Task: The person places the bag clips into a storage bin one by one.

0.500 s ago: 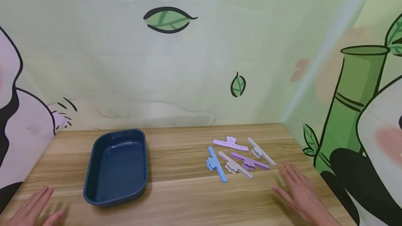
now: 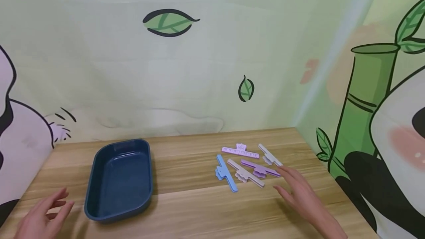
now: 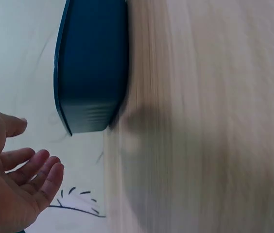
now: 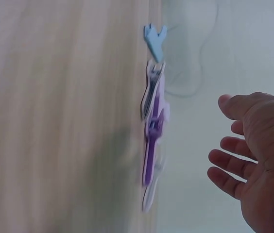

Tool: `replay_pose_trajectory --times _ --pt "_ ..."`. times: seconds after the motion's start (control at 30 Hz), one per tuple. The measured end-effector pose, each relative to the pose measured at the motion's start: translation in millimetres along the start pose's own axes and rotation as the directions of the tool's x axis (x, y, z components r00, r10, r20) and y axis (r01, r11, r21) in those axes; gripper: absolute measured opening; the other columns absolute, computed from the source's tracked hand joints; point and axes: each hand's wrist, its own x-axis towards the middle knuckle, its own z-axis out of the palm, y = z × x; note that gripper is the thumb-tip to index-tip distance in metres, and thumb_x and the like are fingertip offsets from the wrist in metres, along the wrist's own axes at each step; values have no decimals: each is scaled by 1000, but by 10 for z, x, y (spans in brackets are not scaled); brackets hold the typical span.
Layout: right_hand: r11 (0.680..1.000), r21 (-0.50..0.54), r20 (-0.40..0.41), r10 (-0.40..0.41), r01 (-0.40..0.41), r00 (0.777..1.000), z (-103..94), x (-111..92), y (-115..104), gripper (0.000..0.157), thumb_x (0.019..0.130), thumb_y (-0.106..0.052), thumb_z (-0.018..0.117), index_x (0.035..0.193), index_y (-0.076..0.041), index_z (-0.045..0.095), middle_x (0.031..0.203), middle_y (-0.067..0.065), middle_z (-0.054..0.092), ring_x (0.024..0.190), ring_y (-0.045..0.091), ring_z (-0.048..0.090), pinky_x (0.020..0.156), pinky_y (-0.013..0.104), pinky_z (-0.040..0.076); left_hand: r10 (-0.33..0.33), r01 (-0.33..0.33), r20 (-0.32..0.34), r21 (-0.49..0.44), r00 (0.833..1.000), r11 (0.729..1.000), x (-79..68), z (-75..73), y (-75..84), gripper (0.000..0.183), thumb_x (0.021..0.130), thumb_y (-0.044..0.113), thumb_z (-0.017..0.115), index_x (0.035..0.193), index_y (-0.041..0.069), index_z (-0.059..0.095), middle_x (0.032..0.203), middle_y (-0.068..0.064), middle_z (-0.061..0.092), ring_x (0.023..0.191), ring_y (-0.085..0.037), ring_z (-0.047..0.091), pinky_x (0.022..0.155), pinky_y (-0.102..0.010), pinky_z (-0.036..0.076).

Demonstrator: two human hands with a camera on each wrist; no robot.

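Several long bag clips lie on the wooden table. The blue clip (image 2: 227, 173) is leftmost, beside a pale pink clip (image 2: 245, 173). A purple clip (image 2: 260, 168) lies right of that, with a light lilac ruler-marked clip (image 2: 240, 152) behind and a whitish clip (image 2: 269, 154) at the far right. My right hand (image 2: 302, 194) hovers near the purple and whitish clips, fingers loosely bent and holding nothing; its fingertips overlap their right ends in the head view. My left hand (image 2: 43, 215), relaxed and holding nothing, is left of a dark blue tray (image 2: 151, 172).
The table (image 2: 186, 209) backs onto a wall covering (image 2: 199, 65) printed with leaves, bamboo and pandas. This covering also runs along the right side. The tray's near left corner is close to the left hand.
My right hand has moved left and slightly forward, up to the clips. The left hand has come right toward the tray, its fingers more bent. The head view has shifted slightly.
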Motion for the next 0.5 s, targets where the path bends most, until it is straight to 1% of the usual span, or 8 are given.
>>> replay_pose_trajectory --times 0.1,0.17,0.2,0.33,0.37,0.43,0.47,0.5 --pt "1000 25 22 -2 1 1000 44 99 -64 53 89 -13 82 138 -2 62 137 21 61 125 42 57 101 62 46 -29 29 4 -27 1000 999 44 12 57 52 102 17 67 138 -17 50 129 -39 57 107 -50 62 76 -52 57" --pt "999 41 32 -7 5 999 82 157 -96 52 89 -13 82 137 -3 63 137 21 61 125 42 57 102 61 46 -26 26 3 -43 1000 999 71 14 72 52 103 18 66 139 -16 50 130 -37 58 106 -48 63 75 -38 59" --pt "999 47 31 -12 10 999 100 183 -110 52 89 -13 82 136 -3 64 136 20 62 125 41 58 102 61 46 -18 18 0 -53 1000 998 80 13 72 52 103 19 66 139 -16 51 130 -36 59 103 -41 66 73 -30 57" --pt "998 47 4 -51 51 999 175 276 -143 50 87 -11 84 132 -1 67 132 20 64 122 40 60 101 58 48 29 -29 -1 -79 1000 996 115 21 69 51 104 22 64 138 -15 53 128 -34 62 100 -39 68 60 -7 39" --pt "997 45 -2 -62 62 998 189 298 -148 49 86 -11 84 132 -1 67 131 19 65 121 39 61 100 57 49 34 -33 5 -90 999 995 125 26 69 51 104 22 63 138 -14 53 128 -34 61 101 -38 68 61 -8 39" --pt "996 46 -6 -76 76 997 218 343 -154 48 87 -11 84 131 -1 68 130 19 65 121 38 61 100 56 49 33 -32 9 -98 999 995 133 41 70 52 104 23 63 139 -13 53 127 -34 62 96 -30 70 61 -9 40" --pt "995 53 -4 -81 81 997 231 366 -157 47 88 -12 83 131 -2 68 131 19 65 121 37 61 99 56 50 33 -32 9 -102 999 994 136 48 68 52 104 24 63 139 -13 53 127 -34 62 91 -19 69 61 -9 41" --pt "995 59 0 -86 85 996 244 389 -160 46 89 -13 83 131 -3 68 131 18 65 121 36 61 99 55 50 39 -39 5 -110 999 993 139 54 66 51 105 23 63 139 -13 53 127 -34 62 92 -18 69 62 -10 41"
